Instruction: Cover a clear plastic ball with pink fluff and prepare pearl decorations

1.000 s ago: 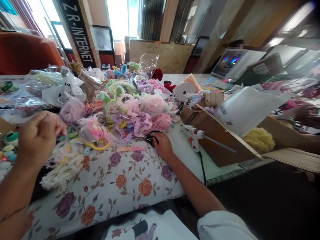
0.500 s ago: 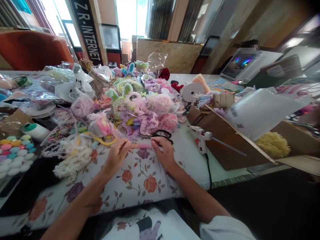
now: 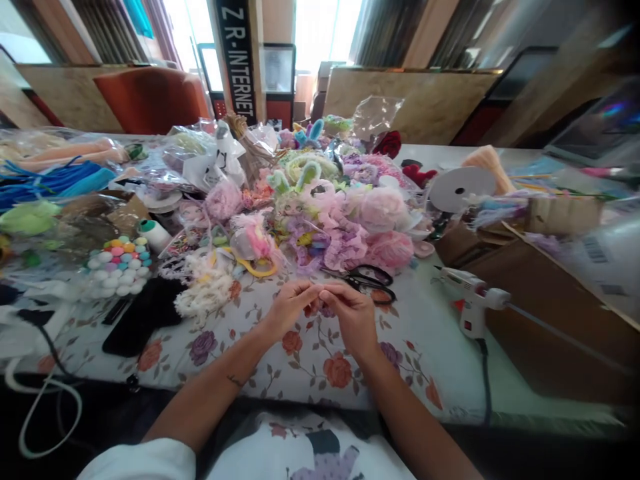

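Observation:
My left hand [image 3: 291,305] and my right hand [image 3: 354,315] meet over the flowered cloth [image 3: 305,363], fingertips touching. Both are closed in a pinch. A thin pink strip was stretched between them a moment before; the fingers now hide nearly all of it, and its material is unclear. Black-handled scissors [image 3: 373,275] lie just beyond my right hand. Past my left hand are a yellow band [image 3: 260,268] and a bundle of cream fluffy yarn [image 3: 203,293].
A white glue gun [image 3: 470,300] with its cord stands right, beside a cardboard box [image 3: 550,327]. Pink yarn [image 3: 387,250] and purple ruffled trim [image 3: 345,247] are heaped ahead. To the left lie colored pompoms [image 3: 120,267], a black phone-like slab [image 3: 135,327] and a white cable [image 3: 75,420].
My hands have come together from apart, and the pink strip between them has dropped out of sight behind the fingers. The camera view has turned left.

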The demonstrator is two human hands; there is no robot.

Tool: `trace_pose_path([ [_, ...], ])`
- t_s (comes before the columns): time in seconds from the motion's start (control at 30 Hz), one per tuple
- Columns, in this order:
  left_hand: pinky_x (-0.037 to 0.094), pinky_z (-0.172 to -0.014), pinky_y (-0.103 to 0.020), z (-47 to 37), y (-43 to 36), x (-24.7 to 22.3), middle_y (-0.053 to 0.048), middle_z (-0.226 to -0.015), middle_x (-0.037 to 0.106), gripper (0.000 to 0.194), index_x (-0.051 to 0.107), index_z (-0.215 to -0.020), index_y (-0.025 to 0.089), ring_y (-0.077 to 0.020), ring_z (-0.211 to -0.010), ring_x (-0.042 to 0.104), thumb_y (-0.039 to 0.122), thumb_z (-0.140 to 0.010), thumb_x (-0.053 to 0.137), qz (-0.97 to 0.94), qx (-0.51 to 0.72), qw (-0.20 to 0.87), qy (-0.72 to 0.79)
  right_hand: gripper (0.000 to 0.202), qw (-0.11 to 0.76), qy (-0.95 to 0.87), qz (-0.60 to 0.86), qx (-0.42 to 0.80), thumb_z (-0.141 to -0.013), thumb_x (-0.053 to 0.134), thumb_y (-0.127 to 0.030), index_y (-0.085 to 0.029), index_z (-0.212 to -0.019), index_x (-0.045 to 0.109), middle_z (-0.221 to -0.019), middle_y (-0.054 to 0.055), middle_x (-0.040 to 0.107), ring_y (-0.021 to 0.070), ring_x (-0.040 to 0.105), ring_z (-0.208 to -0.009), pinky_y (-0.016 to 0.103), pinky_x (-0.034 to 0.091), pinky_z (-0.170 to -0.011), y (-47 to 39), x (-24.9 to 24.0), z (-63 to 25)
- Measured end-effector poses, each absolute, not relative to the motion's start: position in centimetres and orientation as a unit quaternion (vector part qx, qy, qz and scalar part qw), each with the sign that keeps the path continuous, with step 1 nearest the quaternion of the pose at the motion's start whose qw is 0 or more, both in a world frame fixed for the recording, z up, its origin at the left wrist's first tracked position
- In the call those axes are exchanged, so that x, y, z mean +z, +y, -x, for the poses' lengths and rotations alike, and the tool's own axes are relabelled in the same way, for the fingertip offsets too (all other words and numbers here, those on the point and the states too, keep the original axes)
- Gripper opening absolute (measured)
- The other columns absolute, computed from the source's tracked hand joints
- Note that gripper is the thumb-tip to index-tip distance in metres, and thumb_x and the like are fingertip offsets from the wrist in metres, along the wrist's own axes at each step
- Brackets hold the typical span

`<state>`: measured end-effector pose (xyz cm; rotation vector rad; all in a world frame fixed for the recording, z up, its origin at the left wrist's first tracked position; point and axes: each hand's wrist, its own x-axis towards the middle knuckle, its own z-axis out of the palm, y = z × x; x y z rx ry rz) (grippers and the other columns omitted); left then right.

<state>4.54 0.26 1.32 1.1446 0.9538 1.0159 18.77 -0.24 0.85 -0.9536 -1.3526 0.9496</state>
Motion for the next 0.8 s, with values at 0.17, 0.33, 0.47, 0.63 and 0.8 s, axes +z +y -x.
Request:
trace_pose_path([
  [0.17, 0.036, -0.054, -0.025, -4.0, 0.3, 1.7, 0.003, -0.059, 0.051, 0.048, 0.055, -0.067, 0.016, -0.0092, -0.054, 0.045, 0.062, -0.068, 0.072, -0.476, 0.421, 0.654, 0.41, 0.008, 0.578, -0.634, 0.428, 0.282, -0.079, 0.073, -0.027, -0.021, -0.075, 0.072, -0.074, 0.003, 0.072, 0.0169, 0.066, -0.066, 0.029, 0.054, -0.06, -0.9, 1.3, -19.1],
  [0.33, 0.038, -0.056, -0.024, -3.6, 0.3, 1.8, 0.002, -0.063, 0.053, 0.044, 0.056, -0.069, 0.015, -0.0083, -0.055, 0.047, 0.056, -0.071, 0.073, -0.47, 0.412, 0.676, 0.389, 0.01, 0.568, -0.626, 0.439, 0.305, -0.081, 0.072, -0.029, -0.021, -0.077, 0.069, -0.073, 0.002, 0.071, 0.0156, 0.065, -0.064, 0.027, 0.054, -0.059, -1.2, 1.2, -18.9],
  [0.47, 0.037, -0.055, -0.024, -3.6, 0.3, 1.8, 0.001, -0.064, 0.055, 0.041, 0.056, -0.07, 0.015, -0.0086, -0.056, 0.048, 0.053, -0.074, 0.072, -0.467, 0.411, 0.687, 0.375, 0.016, 0.567, -0.605, 0.427, 0.359, -0.081, 0.072, -0.034, -0.02, -0.075, 0.066, -0.069, 0.001, 0.067, 0.0139, 0.062, -0.059, 0.025, 0.051, -0.053, -1.1, 1.4, -18.9],
  [0.63, 0.037, -0.056, -0.024, -3.9, 0.2, 1.6, 0.002, -0.064, 0.054, 0.042, 0.056, -0.07, 0.015, -0.0083, -0.055, 0.046, 0.053, -0.074, 0.072, -0.469, 0.405, 0.687, 0.379, 0.019, 0.542, -0.633, 0.408, 0.373, -0.084, 0.067, -0.032, -0.019, -0.071, 0.063, -0.066, 0.0, 0.061, 0.0121, 0.054, -0.059, 0.024, 0.046, -0.055, -1.2, 2.1, -19.0],
  [0.8, 0.042, -0.06, -0.025, -1.6, -0.3, 3.2, -0.001, -0.071, 0.058, 0.036, 0.061, -0.077, 0.015, -0.0109, -0.062, 0.051, 0.05, -0.083, 0.064, -0.563, 0.415, 0.589, 0.404, 0.02, 0.561, -0.605, 0.408, 0.391, -0.085, 0.065, -0.032, -0.019, -0.071, 0.06, -0.068, 0.0, 0.056, 0.011, 0.048, -0.06, 0.023, 0.041, -0.056, -0.9, 2.3, -19.5],
])
